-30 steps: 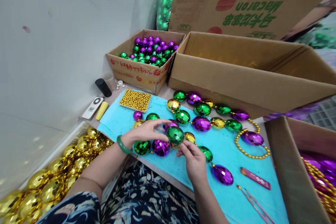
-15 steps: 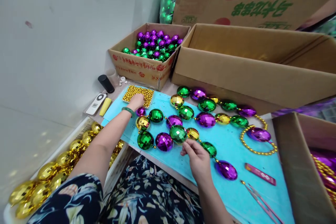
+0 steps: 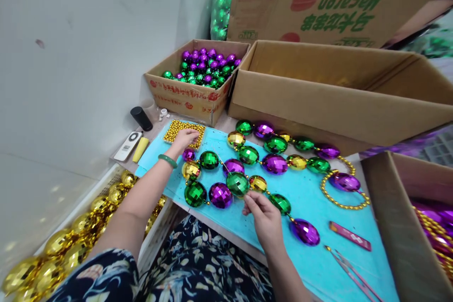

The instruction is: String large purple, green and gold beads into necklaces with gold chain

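The right hand (image 3: pixel 262 214) had its fingertips pinched at the 4 o'clock edge of the green ball (image 3: pixel 238 184), low over the blue sheet (image 3: pixel 318 203), with a thin rod (image 3: pixel 222 159) poking out toward 11. Left hand (image 3: pixel 186 139) was over the gold beads (image 3: pixel 175 128), up at 10–11; couldn't tell if it had grabbed one. Main worry imo: if that right pinch slackened, the ball could probably slip or spin. A clumsy left scoop might've scattered beads, and coming back carelessly could've meant a poke from the rod. Plus the purple ball (image 3: pixel 221 195) at 8 o'clock crowded it, so snags seemed likely.
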